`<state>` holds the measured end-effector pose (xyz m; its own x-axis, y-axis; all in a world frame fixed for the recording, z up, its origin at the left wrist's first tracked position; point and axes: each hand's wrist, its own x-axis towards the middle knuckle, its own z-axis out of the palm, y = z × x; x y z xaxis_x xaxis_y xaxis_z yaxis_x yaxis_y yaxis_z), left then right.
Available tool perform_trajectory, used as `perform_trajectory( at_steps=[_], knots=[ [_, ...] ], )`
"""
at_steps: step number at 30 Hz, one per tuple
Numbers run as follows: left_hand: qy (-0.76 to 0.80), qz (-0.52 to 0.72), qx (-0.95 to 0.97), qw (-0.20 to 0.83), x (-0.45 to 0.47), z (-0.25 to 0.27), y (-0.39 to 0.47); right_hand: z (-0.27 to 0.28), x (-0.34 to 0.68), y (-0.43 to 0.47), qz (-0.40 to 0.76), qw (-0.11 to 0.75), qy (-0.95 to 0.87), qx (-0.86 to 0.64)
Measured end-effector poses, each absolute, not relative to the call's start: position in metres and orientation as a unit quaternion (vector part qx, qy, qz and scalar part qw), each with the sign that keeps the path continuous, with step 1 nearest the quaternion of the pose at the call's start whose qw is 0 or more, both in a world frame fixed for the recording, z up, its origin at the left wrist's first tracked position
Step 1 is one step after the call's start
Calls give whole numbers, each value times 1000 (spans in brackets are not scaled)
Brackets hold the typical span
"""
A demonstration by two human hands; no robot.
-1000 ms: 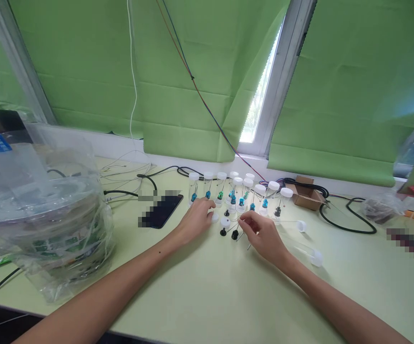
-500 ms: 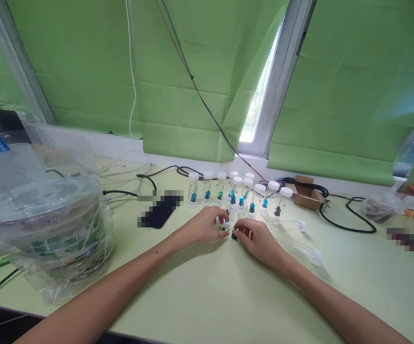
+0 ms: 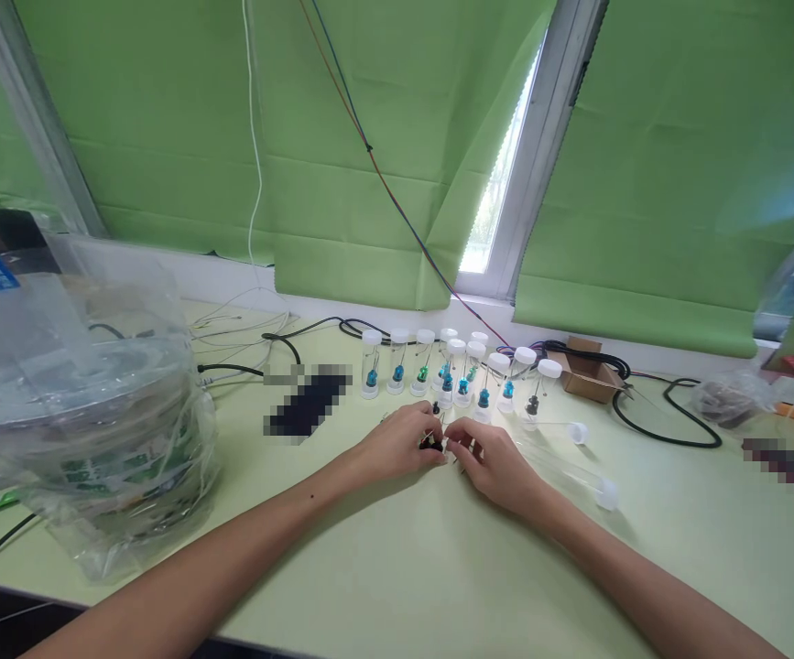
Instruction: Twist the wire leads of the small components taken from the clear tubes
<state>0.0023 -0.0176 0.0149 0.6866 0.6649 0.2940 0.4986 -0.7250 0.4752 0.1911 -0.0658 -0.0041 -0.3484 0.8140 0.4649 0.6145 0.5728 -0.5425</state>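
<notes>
The left hand [image 3: 402, 441] is curving its grip around small black parts [image 3: 430, 444]; whether it is pinching one, I cannot tell. The right hand [image 3: 494, 458] is staying just beside, fingertips close together, but what they are holding is hidden from me. The parts are sitting between both hands, near capped tubes [image 3: 483, 389] standing on the bench [image 3: 397, 567].

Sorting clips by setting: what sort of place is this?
Likely an indoor workspace, perhaps a small workshop or lab: capped clear tubes stand on a table, before green blinds.
</notes>
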Motion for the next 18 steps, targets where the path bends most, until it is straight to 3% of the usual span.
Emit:
perform_trajectory(
  at_steps=[5, 10, 18],
  knots=[
    [311, 255, 895, 194, 3, 15, -17, -6, 193, -62, 84, 391, -786, -472],
    [332, 366, 841, 221, 4, 25, -13, -8, 192, -61, 62, 408, -776, -477],
    [380, 445, 640, 498, 6, 24, -2, -13, 178, -64, 81, 347, -824, -442]
  ],
)
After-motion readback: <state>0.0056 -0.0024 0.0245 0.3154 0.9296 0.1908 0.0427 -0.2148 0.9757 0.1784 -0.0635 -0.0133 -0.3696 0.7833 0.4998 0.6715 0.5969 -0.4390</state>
